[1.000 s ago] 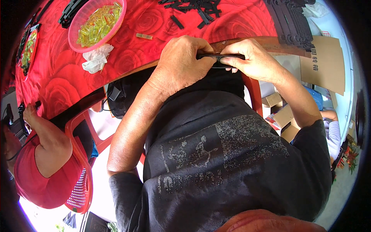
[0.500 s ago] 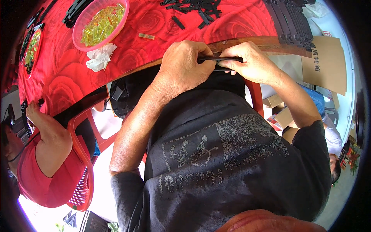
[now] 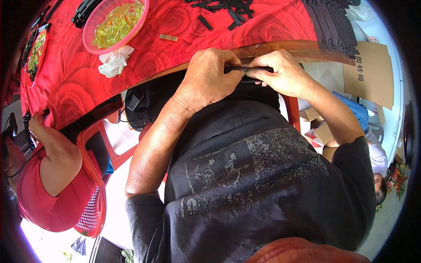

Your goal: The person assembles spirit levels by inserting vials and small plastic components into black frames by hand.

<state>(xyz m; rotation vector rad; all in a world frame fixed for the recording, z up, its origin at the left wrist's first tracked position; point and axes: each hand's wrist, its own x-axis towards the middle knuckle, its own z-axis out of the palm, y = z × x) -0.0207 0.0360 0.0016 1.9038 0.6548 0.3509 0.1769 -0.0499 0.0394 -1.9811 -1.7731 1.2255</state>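
Observation:
Just off the table's near edge, both my hands grip a thin black strip. Its left end is in the closed fingers of my left hand, its right end in those of my right hand. The thumbs press close together near the strip's middle, and what lies between their tips is too small to make out. A single yellowish clear vial-like piece lies on the red cloth beyond my left hand. Farther off, a pink basket holds many such yellow-green pieces.
A crumpled white tissue lies by the basket. Loose black plastic parts are heaped at the far side, and long black strips are stacked at the right. A cardboard box stands beyond. At the left a person in red sits.
My hands keep their grip on the black strip, with only a slight shift of the fingers. The whole view has moved a little.

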